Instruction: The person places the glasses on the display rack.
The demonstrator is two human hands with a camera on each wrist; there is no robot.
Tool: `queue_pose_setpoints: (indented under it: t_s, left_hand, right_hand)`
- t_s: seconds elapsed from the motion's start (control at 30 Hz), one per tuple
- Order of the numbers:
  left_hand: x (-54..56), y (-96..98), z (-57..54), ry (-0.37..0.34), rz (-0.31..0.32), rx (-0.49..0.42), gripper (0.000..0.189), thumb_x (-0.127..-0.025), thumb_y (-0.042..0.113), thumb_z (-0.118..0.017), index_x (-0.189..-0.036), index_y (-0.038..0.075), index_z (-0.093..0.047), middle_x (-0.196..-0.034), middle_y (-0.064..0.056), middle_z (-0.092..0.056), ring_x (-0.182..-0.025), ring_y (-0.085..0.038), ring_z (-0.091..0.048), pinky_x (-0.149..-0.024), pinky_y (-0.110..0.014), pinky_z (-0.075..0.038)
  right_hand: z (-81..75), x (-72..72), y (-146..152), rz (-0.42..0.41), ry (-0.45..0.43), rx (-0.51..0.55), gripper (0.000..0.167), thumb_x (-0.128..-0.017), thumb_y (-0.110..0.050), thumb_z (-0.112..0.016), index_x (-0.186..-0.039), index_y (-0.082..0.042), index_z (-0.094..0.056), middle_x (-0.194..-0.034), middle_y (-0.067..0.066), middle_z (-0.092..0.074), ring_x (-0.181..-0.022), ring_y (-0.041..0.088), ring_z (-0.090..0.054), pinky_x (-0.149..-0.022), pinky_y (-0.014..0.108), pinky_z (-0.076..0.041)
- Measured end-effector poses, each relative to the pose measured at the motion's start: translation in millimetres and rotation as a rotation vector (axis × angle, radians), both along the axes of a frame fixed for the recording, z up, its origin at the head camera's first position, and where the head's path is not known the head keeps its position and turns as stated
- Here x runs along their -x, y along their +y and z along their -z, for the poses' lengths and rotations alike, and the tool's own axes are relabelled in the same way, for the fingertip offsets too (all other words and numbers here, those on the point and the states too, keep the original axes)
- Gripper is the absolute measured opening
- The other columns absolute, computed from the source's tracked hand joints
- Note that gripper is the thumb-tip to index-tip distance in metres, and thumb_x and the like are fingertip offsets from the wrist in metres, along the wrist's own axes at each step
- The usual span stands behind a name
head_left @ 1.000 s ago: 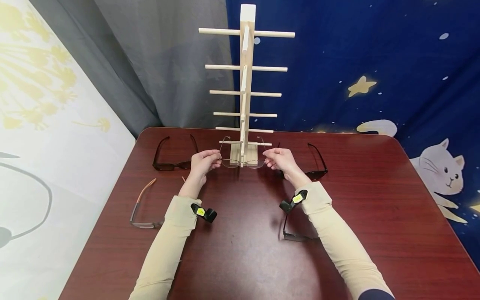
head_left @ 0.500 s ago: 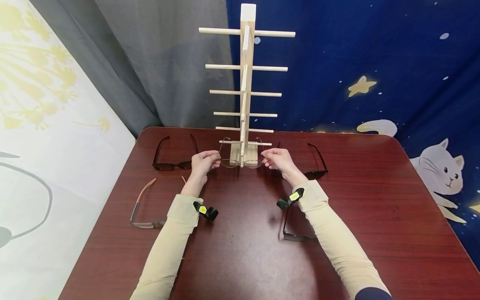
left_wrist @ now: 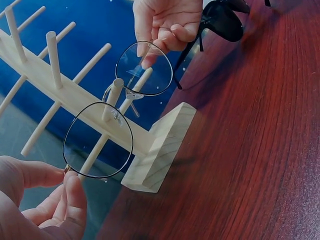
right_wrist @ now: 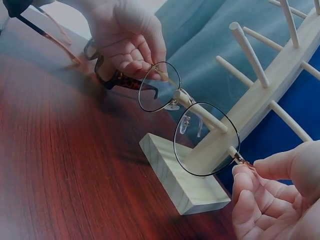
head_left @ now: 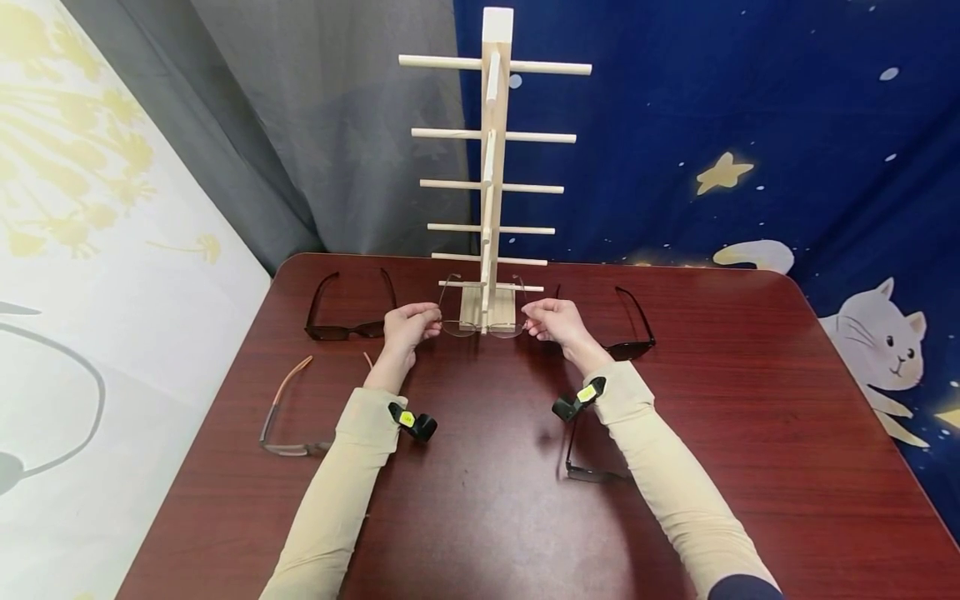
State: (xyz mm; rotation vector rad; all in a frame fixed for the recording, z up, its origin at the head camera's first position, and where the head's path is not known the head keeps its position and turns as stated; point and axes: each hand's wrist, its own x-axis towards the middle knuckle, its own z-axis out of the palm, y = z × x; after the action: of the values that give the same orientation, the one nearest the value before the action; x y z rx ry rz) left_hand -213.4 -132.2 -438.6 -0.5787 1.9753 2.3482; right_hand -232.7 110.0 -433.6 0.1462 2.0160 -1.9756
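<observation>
- Head view, mid-frame: thin-rimmed glasses (head_left: 459, 329) at the lowest front peg (left_wrist: 114, 93) of the wooden rack (head_left: 496, 198).
- Left hand (head_left: 408, 327) pinches one side; right hand (head_left: 561, 325), the other.
- Dark sunglasses (head_left: 328, 334) on worktop (head_left: 480, 508), left.

The metal-rimmed glasses (left_wrist: 134, 95) have smooth, glossy lenses (left_wrist: 144, 68); the rack (head_left: 495, 167) is matt, bare wood (visible grain streaks its base (left_wrist: 167, 145)), the desk (head_left: 480, 517) smooth, glossy wood-grain and the curtains (head_left: 360, 125) matt cloth.
</observation>
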Motion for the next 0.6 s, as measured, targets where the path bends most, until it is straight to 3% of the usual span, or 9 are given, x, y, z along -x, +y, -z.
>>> queue_pose_setpoints:
  t_s: [0.23,0.47,0.6]
  left_hand:
    - [1.6,1.5,1.2,-0.001,-0.004,0.015,0.031,-0.087,-0.004,-0.059,-0.114,-0.017,-0.056,-0.067,0.0,-0.062,-0.049,-0.005,-0.057,-0.05,-0.015,-0.051]
    - [1.8,3.0,0.5,-0.013,-0.013,0.043,0.029,-0.087,-0.003,-0.06,-0.113,-0.015,-0.059,-0.081,-0.012,-0.064,-0.049,-0.005,-0.057,-0.051,-0.015,-0.051]
    - [1.0,2.0,-0.7,-0.001,-0.018,0.074,0.03,-0.086,-0.001,-0.062,-0.113,-0.015,-0.059,-0.077,-0.008,-0.065,-0.051,-0.004,-0.059,-0.053,-0.016,-0.052]
  right_hand:
    - [2.2,2.5,0.4,0.006,0.012,-0.011,0.03,-0.092,0.001,-0.053,-0.114,0.02,-0.05,-0.055,-0.003,-0.056,-0.045,0.002,-0.051,-0.044,0.012,-0.043]
    - [1.3,2.4,0.6,0.025,0.005,-0.018,0.029,-0.092,0.002,-0.053,-0.114,0.02,-0.051,-0.055,-0.003,-0.056,-0.046,0.002,-0.051,-0.044,0.012,-0.045]
    - [-0.1,0.2,2.3,0.042,0.035,-0.088,0.026,-0.092,0.0,-0.055,-0.111,0.018,-0.054,-0.057,-0.003,-0.057,-0.047,0.002,-0.053,-0.046,0.013,-0.046]
